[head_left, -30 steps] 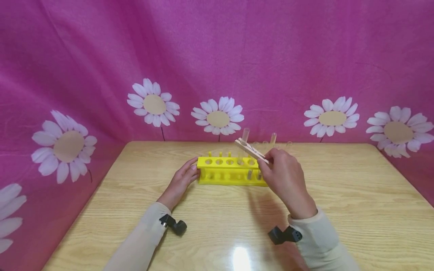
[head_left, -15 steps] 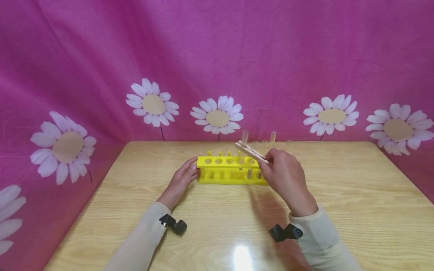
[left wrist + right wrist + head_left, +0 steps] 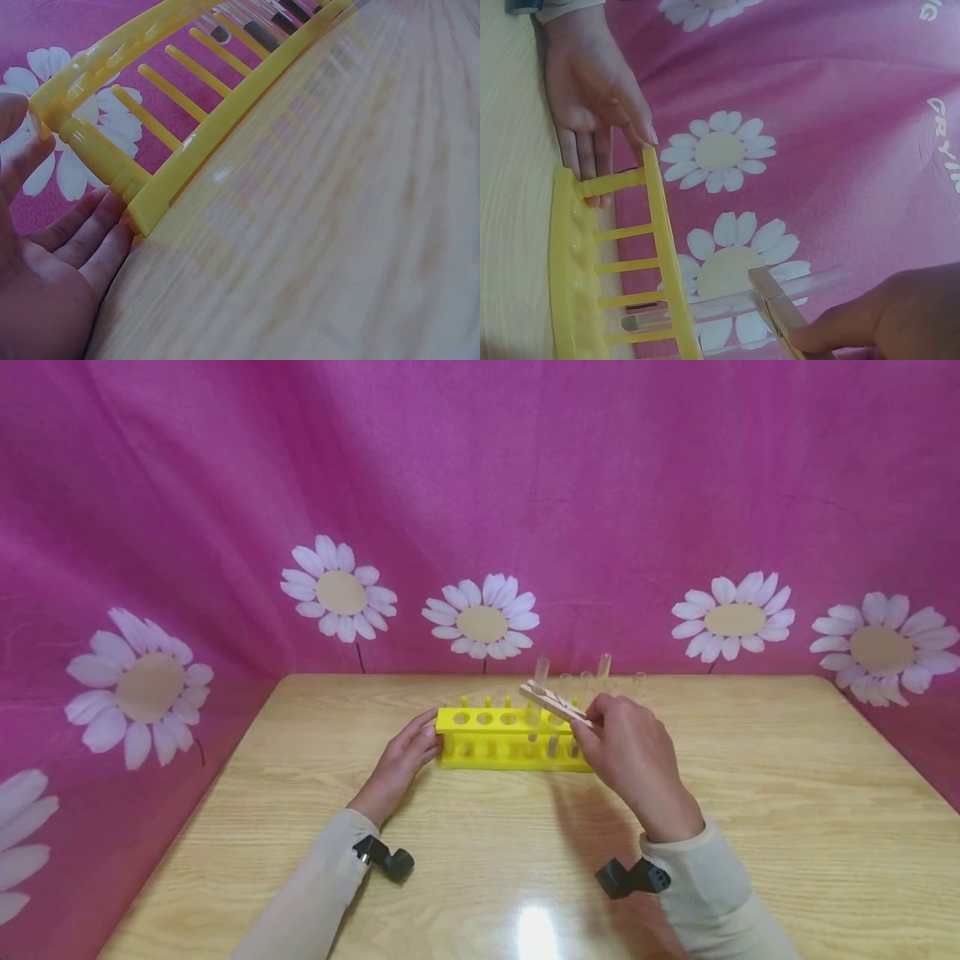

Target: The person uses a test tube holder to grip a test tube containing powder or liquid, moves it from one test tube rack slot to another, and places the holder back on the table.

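Lowered since the earlier frame: one test tube [image 3: 541, 670] together with the wooden clothespin [image 3: 553, 702] that clips it.

Item, test tube: near upright, passed through the fourth hole from the left in the rack's upper plate; its bottom shows a little dark content and hangs apart from the base.

Item, clothespin: clamped across the tube above the plate, likely to keep the fingers off the glass and clear of the hole.

Item, right hand [image 3: 633, 758]: fingers pinch the clothespin at its rear end, presumably without squeezing hard enough to spread its nose.

Item, yellow rack [image 3: 477, 727]: on the counter [image 3: 450, 877], lengthwise across the person's front, which gives both hands access.

Item, left hand [image 3: 397, 767]: fingers outstretched and touching the rack's left end, at upper plate and base, apparently to steady it from sliding.

Item, further tubes [image 3: 260, 35]: dark-bottomed, standing in the rack beside the held one; the right hand hides some, so their count cannot be told.
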The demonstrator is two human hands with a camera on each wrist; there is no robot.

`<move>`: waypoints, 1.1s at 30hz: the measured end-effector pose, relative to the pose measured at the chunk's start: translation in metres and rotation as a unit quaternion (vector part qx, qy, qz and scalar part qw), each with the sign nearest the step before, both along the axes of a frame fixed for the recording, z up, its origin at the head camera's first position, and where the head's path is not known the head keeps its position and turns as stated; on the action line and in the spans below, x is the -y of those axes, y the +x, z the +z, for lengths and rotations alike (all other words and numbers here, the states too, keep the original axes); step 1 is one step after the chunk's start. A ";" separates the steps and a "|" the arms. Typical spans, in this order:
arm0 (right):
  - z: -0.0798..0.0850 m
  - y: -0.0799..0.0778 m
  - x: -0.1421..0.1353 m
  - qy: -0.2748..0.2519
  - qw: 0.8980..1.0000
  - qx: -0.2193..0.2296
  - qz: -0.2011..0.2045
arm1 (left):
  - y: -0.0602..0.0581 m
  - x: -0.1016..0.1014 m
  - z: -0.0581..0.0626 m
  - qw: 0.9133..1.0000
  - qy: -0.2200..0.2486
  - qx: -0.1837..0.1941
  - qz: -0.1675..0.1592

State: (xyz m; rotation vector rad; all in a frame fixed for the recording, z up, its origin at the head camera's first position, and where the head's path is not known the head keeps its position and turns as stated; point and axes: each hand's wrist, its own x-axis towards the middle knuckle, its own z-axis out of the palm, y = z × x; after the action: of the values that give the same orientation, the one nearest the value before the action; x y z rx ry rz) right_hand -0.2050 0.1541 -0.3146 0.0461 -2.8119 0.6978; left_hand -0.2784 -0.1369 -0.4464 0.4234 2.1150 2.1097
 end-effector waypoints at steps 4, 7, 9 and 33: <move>0.000 0.001 0.000 0.004 1.000 -0.004 0.002 | 0.002 0.000 0.000 1.000 0.000 -0.004 -0.002; -0.001 0.001 0.000 0.005 1.000 -0.001 0.003 | 0.001 0.000 0.000 1.000 -0.001 -0.005 -0.005; -0.001 0.001 -0.001 0.006 1.000 0.002 0.005 | 0.001 0.001 -0.001 1.000 -0.002 -0.005 -0.007; -0.009 -0.005 -0.003 0.016 1.000 0.017 0.019 | 0.003 0.000 0.001 1.000 -0.006 -0.003 0.000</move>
State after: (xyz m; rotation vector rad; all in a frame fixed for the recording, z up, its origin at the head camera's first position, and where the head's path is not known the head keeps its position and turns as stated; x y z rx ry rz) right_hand -0.2100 0.1575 -0.3240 0.0957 -2.8624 0.6674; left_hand -0.2755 -0.1369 -0.4452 0.4292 2.1294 2.0981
